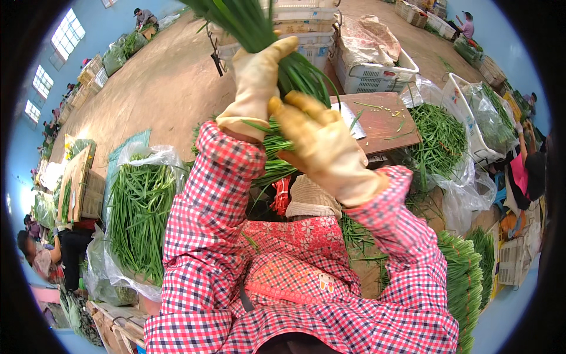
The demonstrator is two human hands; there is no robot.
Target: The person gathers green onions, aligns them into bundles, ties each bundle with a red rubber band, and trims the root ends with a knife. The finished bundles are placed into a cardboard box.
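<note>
My left hand (258, 73), in a cream rubber glove, is closed around a bunch of long green leaves (245, 22), raised at the top centre. The leaves stick out on both sides of that fist. Just below it, my right hand (314, 137), in a similar glove, is blurred, with its fingers spread near the hanging leaf ends; I see nothing held in it. More loose leaves (276, 152) lie beneath both hands. A tuft of red ties (281, 197) hangs near my knee.
To the right are a wooden board (384, 124) with a metal blade (351, 121) and a plastic-lined heap of leaves (437, 141). Leaves fill a bag (141, 217) at left. Bundled leaves (460, 283) stand lower right. White crates (376, 75) stand ahead. Other people work along both walls.
</note>
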